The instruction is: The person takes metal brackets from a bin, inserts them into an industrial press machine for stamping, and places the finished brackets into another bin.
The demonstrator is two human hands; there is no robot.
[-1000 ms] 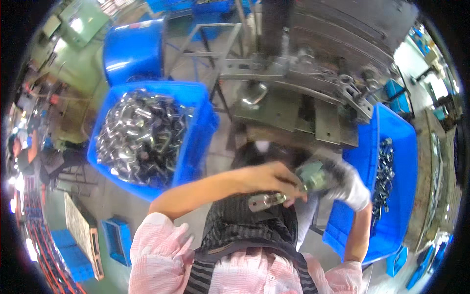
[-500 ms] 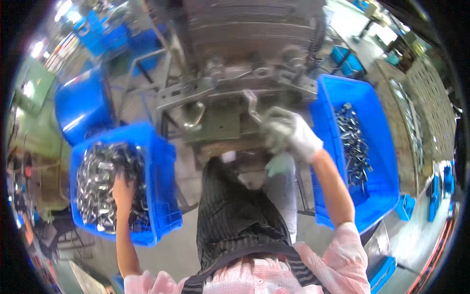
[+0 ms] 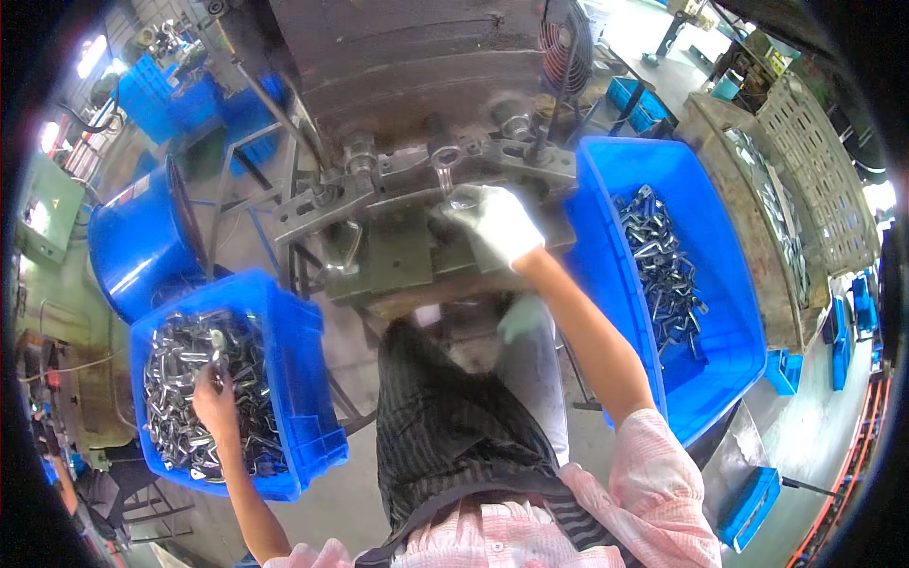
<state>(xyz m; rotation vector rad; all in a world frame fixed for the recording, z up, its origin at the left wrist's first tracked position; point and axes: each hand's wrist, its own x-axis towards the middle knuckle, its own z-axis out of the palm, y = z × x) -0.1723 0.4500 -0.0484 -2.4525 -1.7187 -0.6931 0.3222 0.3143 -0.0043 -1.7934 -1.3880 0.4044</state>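
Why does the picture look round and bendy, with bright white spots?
Head view: fisheye lens bends straight edges, like the right blue bin, with black corners; glare whitens the far left and right rims; the metal parts by the left hand glint.

- The left crate (image 3: pixel 303 379) is smooth blue plastic with a slight sheen.
- The parts (image 3: pixel 189 379) heaped in it are bright, glossy metal.
- The bare left hand (image 3: pixel 216 402) rests among them.
- The right hand (image 3: pixel 497 222) wears a white knitted cloth glove, matt.
- The press (image 3: pixel 407 237) is dull grey metal, greasy and rough-looking.
- The right crate (image 3: pixel 729 350) is the same blue plastic, holding shiny metal pieces (image 3: pixel 663 265).
- The apron (image 3: pixel 445 417) is dark striped cloth.
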